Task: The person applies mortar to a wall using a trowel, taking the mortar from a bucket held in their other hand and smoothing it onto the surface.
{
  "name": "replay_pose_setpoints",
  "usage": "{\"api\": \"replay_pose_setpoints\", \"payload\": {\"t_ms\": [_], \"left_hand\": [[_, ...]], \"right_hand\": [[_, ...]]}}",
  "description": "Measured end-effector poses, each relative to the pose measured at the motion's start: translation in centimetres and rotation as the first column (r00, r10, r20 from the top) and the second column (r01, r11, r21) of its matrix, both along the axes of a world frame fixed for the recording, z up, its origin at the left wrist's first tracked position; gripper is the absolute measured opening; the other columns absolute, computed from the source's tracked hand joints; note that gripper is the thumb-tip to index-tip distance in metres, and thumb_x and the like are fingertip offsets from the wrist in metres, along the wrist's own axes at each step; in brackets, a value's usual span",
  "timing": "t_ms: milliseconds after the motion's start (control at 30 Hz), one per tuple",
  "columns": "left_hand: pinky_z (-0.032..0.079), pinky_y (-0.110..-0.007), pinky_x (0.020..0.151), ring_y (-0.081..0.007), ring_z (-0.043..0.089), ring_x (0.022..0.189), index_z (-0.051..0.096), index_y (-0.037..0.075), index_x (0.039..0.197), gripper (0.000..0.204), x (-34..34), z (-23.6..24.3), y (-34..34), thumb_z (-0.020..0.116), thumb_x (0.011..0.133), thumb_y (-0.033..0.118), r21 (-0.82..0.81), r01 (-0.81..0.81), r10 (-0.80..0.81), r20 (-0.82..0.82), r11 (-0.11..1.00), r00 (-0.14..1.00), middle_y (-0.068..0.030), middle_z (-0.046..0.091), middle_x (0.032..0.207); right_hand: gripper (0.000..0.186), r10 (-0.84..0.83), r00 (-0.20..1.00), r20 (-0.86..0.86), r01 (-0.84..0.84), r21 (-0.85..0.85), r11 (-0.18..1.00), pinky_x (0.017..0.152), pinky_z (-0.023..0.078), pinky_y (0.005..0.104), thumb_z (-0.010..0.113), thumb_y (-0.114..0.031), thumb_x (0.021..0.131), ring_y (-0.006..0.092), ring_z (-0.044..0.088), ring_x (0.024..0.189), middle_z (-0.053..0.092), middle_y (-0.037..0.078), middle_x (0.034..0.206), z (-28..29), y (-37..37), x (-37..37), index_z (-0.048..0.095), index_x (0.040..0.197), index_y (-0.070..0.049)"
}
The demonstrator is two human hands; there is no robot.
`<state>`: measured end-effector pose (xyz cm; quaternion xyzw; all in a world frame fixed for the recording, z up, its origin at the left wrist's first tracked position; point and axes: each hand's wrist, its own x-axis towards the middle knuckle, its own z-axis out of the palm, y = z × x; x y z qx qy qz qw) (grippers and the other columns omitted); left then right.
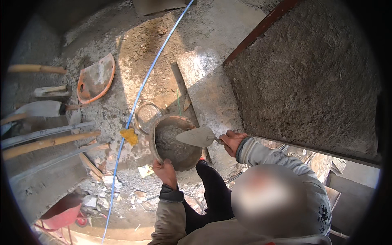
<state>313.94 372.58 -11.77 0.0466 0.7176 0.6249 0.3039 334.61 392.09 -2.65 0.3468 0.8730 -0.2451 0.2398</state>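
Head view: down below, a person's left hand (165, 171) has its fingers (160, 163) closed on the near rim of a round pan (179, 157) filled with grey mortar (169, 139). The right hand (232, 141) is wrapped tight round the handle of a trowel (196, 136), whose flat blade lies over the pan. A blue hose (141, 92) runs across the rubble-strewn ground beside it, past an orange scoop (96, 77).

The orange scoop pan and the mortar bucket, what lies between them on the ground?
In the head view, a blue hose runs between the orange scoop pan and the mortar bucket, with rubble-strewn ground and a metal ring beside the bucket.
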Motion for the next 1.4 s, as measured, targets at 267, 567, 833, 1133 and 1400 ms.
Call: {"api": "replay_pose_setpoints", "payload": {"t_ms": [267,567,833,1133,1400], "left_hand": [[0.044,-0.021,0.069,-0.0087,0.056,0.078,0.055,-0.004,0.108,0.039,0.9,4.9,4.6,0.045,0.071,-0.011,0.030,0.180,-0.181,0.031,0.983,0.983,-0.0052,0.063,0.092],[0.044,-0.022,0.073,-0.0097,0.055,0.083,0.054,-0.005,0.113,0.042,2.7,3.6,5.7,0.045,0.072,-0.011,0.105,0.215,-0.207,-0.089,0.971,0.974,-0.0056,0.062,0.095],[0.044,-0.024,0.073,-0.0100,0.056,0.081,0.055,-0.004,0.106,0.035,0.5,3.6,4.9,0.047,0.073,-0.009,0.085,0.142,-0.136,-0.072,0.986,0.988,-0.0051,0.062,0.094],[0.042,-0.022,0.061,-0.0097,0.053,0.067,0.057,-0.002,0.088,0.023,-0.4,-0.3,4.0,0.046,0.069,-0.007,0.115,-0.127,0.120,0.064,0.985,0.991,-0.0021,0.060,0.079],[0.040,-0.022,0.061,-0.0087,0.053,0.070,0.058,0.000,0.088,0.026,-2.0,-0.3,1.2,0.046,0.066,-0.006,-0.012,-0.122,0.122,0.023,0.992,0.992,-0.0009,0.060,0.081]], "right_hand": [[0.037,-0.038,0.983,-0.179,0.070,0.178,0.982,0.076,0.047,0.0430,0.054,-0.015,0.076,0.0304,0.057,0.094,0.050,0.014,0.104,-5.4,-4.4,-3.8,0.048,0.112,-0.006],[0.049,-0.303,0.877,-0.373,0.223,-0.243,0.944,0.081,0.047,0.0422,0.062,-0.017,0.070,0.0358,0.058,0.090,0.056,0.020,0.096,-11.9,-7.5,-3.3,0.047,0.114,-0.002],[0.037,-0.303,0.942,-0.142,0.263,-0.247,0.933,0.078,0.047,0.0426,0.058,-0.020,0.075,0.0363,0.058,0.090,0.058,0.021,0.095,-7.5,-5.4,-4.7,0.048,0.106,-0.002],[0.037,-0.322,0.827,-0.462,0.153,-0.366,0.918,0.077,0.046,0.0418,0.066,-0.019,0.068,0.0374,0.057,0.087,0.056,0.020,0.087,-3.2,-3.8,-4.5,0.053,0.097,0.000],[0.016,-0.857,0.494,0.147,0.560,-0.808,0.184,0.039,0.043,0.0301,0.061,-0.011,0.077,0.0116,0.051,0.044,0.056,0.004,0.065,-0.2,16.6,2.7,0.059,0.090,-0.002]]}}
